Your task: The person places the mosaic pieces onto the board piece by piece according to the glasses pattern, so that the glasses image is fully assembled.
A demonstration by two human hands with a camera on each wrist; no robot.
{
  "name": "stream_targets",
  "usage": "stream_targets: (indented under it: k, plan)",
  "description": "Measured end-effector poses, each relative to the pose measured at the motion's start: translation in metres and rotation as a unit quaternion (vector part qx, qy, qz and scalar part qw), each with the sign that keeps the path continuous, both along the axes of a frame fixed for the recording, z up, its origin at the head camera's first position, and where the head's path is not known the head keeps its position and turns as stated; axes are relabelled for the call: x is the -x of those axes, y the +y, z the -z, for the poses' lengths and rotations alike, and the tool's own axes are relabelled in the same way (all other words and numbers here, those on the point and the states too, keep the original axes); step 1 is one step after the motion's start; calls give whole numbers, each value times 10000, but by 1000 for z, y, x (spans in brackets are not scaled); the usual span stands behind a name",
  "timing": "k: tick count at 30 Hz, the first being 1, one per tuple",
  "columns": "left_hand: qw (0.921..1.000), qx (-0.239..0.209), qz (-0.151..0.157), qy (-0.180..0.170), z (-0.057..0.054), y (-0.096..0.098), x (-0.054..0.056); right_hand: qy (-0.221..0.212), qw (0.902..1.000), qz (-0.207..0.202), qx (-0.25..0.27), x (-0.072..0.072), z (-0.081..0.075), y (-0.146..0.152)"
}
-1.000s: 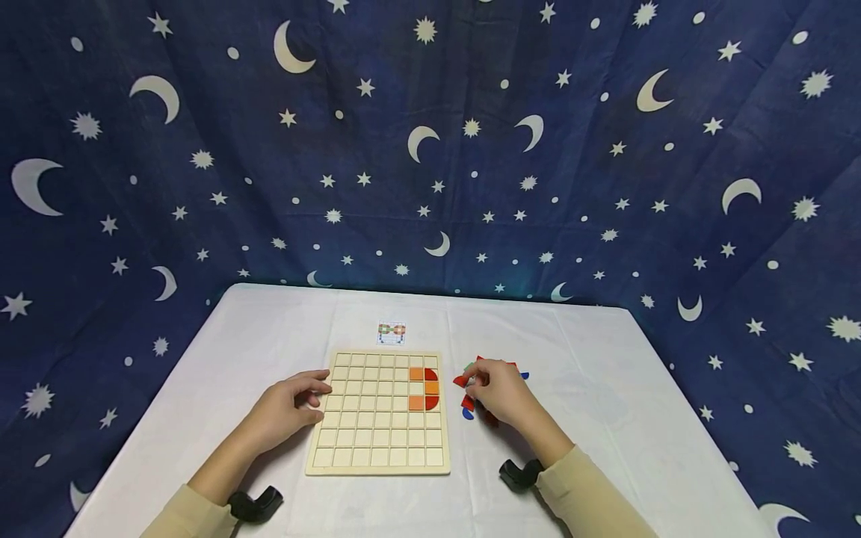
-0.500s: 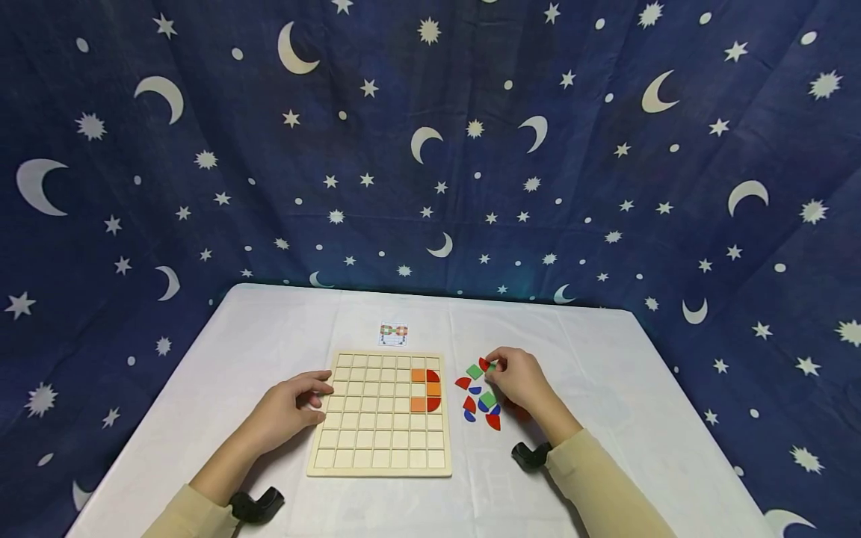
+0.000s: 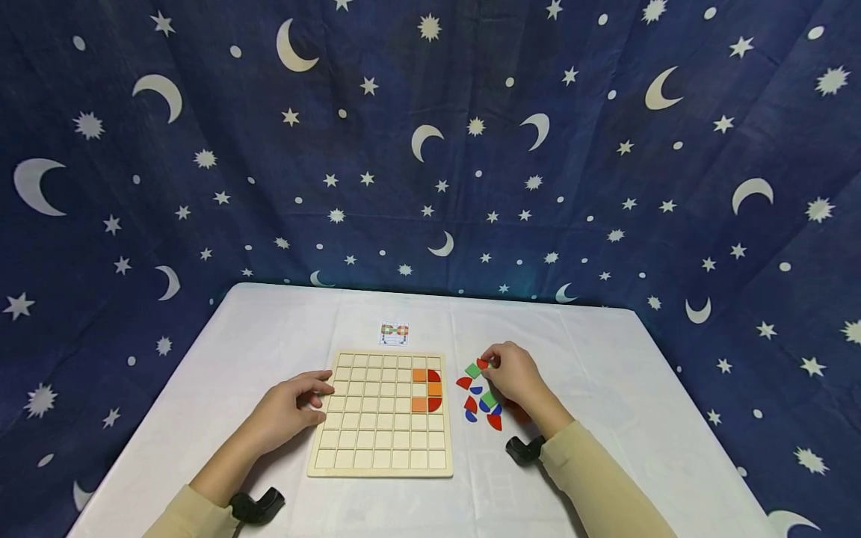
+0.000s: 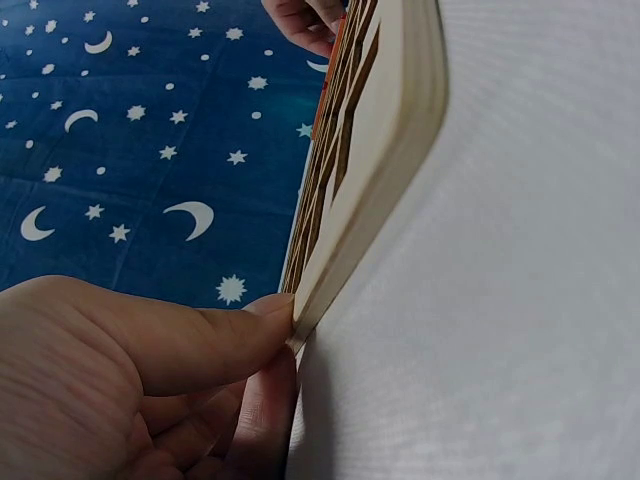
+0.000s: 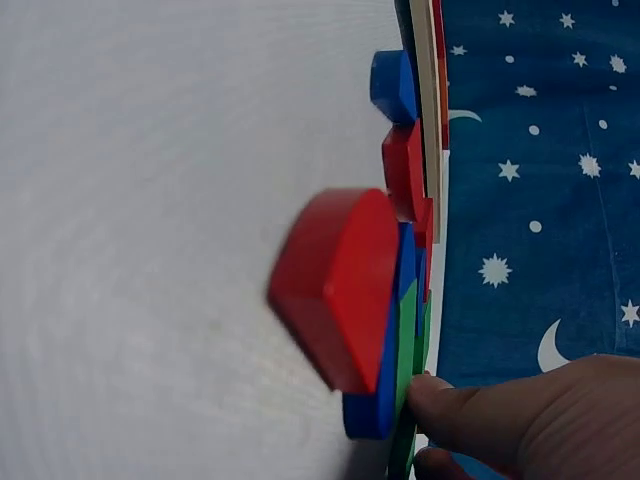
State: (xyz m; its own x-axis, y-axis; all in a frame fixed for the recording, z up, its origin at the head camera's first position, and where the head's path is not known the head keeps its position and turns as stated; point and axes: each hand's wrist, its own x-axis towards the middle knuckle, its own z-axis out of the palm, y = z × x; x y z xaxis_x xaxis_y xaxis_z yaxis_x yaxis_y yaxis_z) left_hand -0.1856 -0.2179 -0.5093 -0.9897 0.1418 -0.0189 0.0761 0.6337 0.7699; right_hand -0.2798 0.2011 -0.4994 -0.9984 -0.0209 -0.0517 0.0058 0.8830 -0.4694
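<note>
In the head view my left hand [image 3: 285,411] rests at the left edge of a pale wooden grid board [image 3: 363,437]. Thumb and fingertips touch that edge in the left wrist view. Red quarter-circle tiles [image 3: 434,404] and orange square tiles [image 3: 420,404] lie in cells at the board's right side. My right hand [image 3: 518,373] is over a loose group of tiles, thumb and index close together, pinching a mostly covered green tile. Around it lie a green square [image 3: 473,370], a red quarter circle [image 3: 464,383] and a blue half circle [image 3: 471,417].
A small printed card [image 3: 394,333] with a coloured pattern lies beyond the board. White cloth [image 3: 605,396] covers the table. A dark blue curtain [image 3: 377,149] with moons and stars hangs behind. In the right wrist view a red tile [image 5: 340,290] stands out close to the camera.
My right hand has moved right and slightly away over the loose tiles, uncovering several red, blue and green ones, then shifted a little left. The left hand stays at the board's edge.
</note>
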Motion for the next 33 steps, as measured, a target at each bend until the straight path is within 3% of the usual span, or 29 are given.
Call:
stream_targets:
  k: [14,26,33]
  plan:
    - [10000,46,7,-6,-1,1,-1,55,9996,-194,-205,-1,-1,-3]
    - [10000,4,18,7,0,0,0,-80,9997,-202,-147,4,1,-4]
    - [10000,17,23,36,0,0,0,-12,9998,-175,-49,0,-4,-7]
